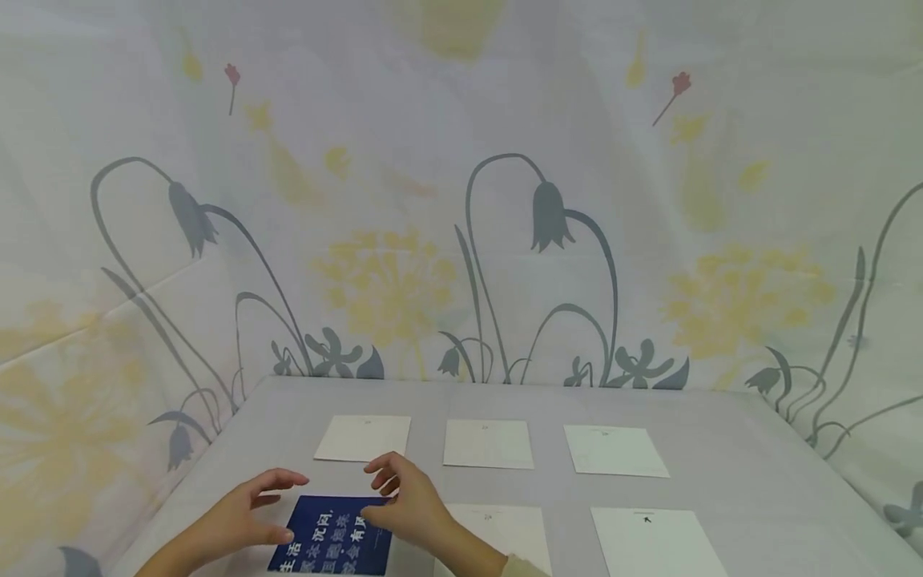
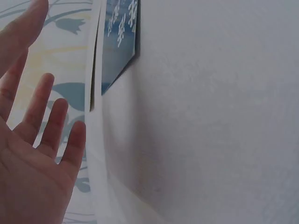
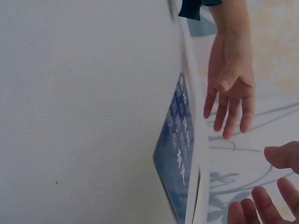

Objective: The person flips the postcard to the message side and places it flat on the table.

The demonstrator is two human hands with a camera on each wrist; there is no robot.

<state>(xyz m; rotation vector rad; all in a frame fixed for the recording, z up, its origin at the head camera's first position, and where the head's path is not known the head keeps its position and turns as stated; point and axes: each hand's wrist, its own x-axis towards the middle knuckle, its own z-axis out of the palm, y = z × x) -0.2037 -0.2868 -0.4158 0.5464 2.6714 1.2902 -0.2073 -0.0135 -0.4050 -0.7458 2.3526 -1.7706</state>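
A dark blue card (image 1: 332, 538) with white and grey printed characters lies flat at the front left of the table. My left hand (image 1: 234, 513) hovers by its left edge, fingers loosely bent and thumb apart. By the opposite edge is my right hand (image 1: 414, 509), its thumb overlapping the card in the head view. In the right wrist view the card (image 3: 176, 140) lies on the surface and both hands are apart from it. The left wrist view shows the left palm (image 2: 35, 172) with fingers spread and only a corner of the card (image 2: 119, 51).
Three white cards lie in the back row: left (image 1: 364, 438), middle (image 1: 488, 445) and right (image 1: 616, 451). Two more white cards are in front, one (image 1: 515, 533) partly behind the right forearm, another (image 1: 656, 545) further right. A flower-patterned cloth (image 1: 404, 200) surrounds the grey-white table (image 1: 735, 449).
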